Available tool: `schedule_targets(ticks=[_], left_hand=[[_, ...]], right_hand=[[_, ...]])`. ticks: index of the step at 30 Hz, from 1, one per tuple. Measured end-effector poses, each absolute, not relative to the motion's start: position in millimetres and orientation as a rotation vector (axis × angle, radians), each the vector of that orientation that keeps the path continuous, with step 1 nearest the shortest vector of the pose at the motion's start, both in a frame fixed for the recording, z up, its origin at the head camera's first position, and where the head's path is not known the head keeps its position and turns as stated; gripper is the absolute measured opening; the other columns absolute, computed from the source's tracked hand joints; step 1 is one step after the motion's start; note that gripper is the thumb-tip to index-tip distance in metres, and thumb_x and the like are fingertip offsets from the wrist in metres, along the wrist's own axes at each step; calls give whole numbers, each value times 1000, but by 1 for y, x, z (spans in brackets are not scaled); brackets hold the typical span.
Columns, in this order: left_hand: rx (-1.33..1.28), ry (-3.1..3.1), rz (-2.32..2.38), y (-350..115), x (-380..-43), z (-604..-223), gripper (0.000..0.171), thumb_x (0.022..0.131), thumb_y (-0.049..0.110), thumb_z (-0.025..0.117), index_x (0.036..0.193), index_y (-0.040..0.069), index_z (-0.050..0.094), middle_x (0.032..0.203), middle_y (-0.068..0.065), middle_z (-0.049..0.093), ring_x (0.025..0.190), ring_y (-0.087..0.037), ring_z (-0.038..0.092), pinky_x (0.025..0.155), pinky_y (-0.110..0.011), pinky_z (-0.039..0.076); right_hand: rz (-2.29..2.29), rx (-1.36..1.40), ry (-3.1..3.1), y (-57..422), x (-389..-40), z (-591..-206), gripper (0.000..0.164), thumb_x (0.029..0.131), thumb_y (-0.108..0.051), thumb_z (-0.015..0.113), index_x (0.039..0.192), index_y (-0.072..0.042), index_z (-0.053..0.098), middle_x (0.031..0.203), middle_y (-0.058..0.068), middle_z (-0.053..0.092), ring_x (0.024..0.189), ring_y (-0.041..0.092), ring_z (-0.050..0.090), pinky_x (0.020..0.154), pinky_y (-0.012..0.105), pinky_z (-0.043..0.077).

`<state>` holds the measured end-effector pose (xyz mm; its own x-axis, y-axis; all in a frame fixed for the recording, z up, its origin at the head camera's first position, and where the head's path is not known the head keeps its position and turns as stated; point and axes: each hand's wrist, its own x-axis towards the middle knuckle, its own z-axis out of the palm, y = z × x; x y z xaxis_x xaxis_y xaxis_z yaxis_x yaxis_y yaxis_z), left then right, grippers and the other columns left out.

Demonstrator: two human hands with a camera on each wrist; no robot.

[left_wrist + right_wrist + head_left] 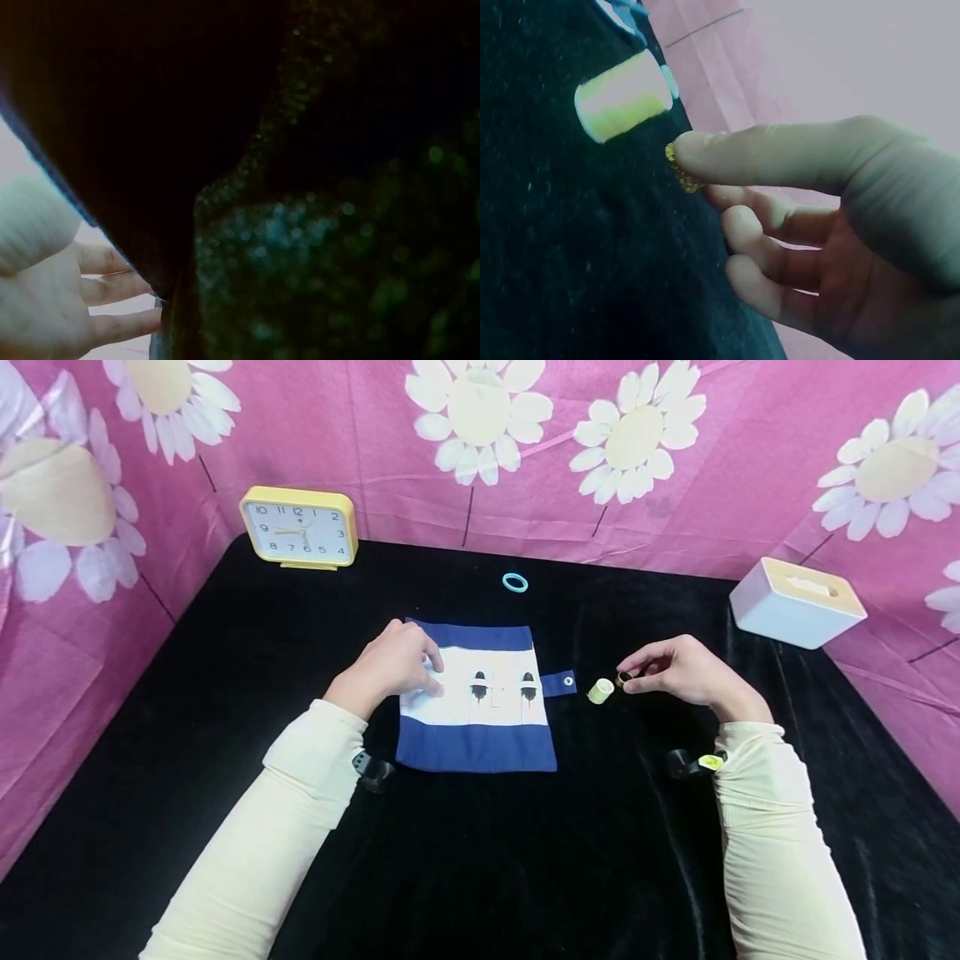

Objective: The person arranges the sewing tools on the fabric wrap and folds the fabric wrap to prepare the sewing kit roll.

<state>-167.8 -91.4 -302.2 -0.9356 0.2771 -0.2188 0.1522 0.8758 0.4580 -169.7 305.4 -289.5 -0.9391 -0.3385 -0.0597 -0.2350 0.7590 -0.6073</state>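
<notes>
My right hand [678, 672] pinches a small gold ring-shaped thimble [684, 171] between thumb and index finger. Its surface looks dimpled in the right wrist view. Close to its left lies a pale yellow spool of thread [600, 692] on the black cloth. An unrolled blue and white fabric pouch [476, 747] lies flat in the middle, with a snap strap [558, 683] on its right. Two dark-topped tools [479, 687] are tucked into its white band. My left hand [393, 664] rests on the pouch's left part, fingers extended over the white band.
A light blue ring [515, 582] lies behind the pouch. At the back left stands a yellow clock [300, 528]; a white tissue box [795, 606] with a wooden top sits at the back right. Pink flowered cloth [525, 510] hangs behind the black-covered table [487, 868].
</notes>
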Motion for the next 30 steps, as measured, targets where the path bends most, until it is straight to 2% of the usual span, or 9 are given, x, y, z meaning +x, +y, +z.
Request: schedule_targets(ticks=[6,19,22,30], left_hand=[[339,2771,639,-91,-167,-302,28,82,28,84,107,17,80,128,-10,64,128,-30,39,102,-50,45],[325,2789,640,-90,-166,-301,26,81,28,84,104,17,81,127,-9,64,126,-29,40,100,-49,46],[318,2787,648,-89,-166,-300,26,81,28,84,104,17,81,126,-9,63,126,-29,40,99,-48,46],[305,2781,658,-89,-163,-299,26,81,28,85,104,16,80,129,-10,63,127,-30,40,99,-48,46]], right_hand=[[-956,-435,2906,295,-166,-282,25,79,-9,85,102,-5,78,77,-14,71,66,0,56,58,18,46],[-1057,-542,3030,252,-156,-263,20,80,-9,84,100,-10,80,76,-15,66,68,2,55,60,16,43],[-1092,-616,3023,242,-155,-262,21,81,-10,83,101,-8,79,77,-12,67,67,0,55,59,15,43],[-1054,-682,3020,207,-156,-261,18,84,-11,81,101,-9,79,86,8,71,70,3,57,62,16,43]])
